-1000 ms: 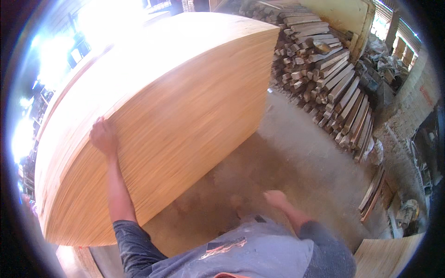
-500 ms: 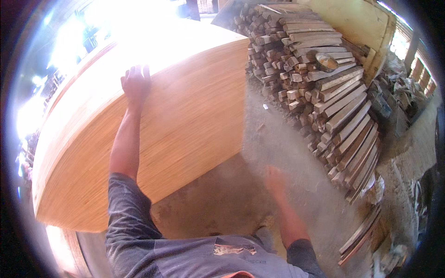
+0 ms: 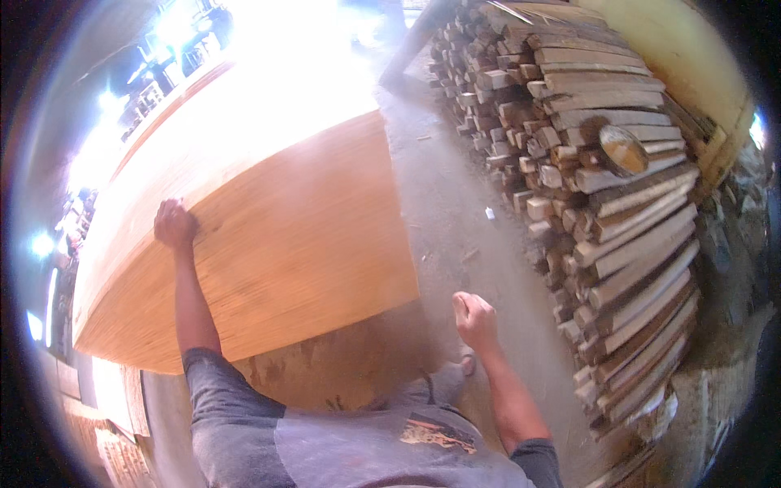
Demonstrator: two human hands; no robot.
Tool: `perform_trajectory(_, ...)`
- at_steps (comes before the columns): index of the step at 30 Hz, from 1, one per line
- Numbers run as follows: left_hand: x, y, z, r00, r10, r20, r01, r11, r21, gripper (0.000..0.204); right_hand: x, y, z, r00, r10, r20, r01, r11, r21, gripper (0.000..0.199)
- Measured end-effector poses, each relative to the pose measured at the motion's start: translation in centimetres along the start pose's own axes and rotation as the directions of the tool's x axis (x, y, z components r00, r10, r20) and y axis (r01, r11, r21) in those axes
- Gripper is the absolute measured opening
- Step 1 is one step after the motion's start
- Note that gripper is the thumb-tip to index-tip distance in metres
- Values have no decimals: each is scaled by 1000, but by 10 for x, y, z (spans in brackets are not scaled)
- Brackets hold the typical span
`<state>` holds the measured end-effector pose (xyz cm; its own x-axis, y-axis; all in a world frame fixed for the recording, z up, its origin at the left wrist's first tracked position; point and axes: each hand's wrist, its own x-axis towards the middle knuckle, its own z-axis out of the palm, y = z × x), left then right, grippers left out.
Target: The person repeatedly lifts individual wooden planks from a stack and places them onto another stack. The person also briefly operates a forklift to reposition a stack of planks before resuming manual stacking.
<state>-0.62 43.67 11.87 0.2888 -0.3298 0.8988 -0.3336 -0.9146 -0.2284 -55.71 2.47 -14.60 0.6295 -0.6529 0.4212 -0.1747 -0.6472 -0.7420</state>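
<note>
Head view, sheet stack [image 3: 305,232], dish [image 3: 624,151] on batten pile [image 3: 643,264]

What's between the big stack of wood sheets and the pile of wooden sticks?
In the head view, a strip of dusty floor with a small white scrap on it; the right hand shows over its near end.

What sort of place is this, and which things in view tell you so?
Probably a wood workshop or timber store: there is a big stack of thin wooden sheets, a large pile of cut sticks, and a floor with small bits scattered over it.
</note>
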Motion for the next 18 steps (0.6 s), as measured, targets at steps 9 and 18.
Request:
perform_trajectory(9,4,38,8,943,-280,178,317,919,-233,36,265,131,-9,938,-100,332,66,992,111,22)
perform_trajectory(18,131,287,-92,780,-401,480,524,839,-151,50,613,92,109,756,-649,86,503,660,558,14)
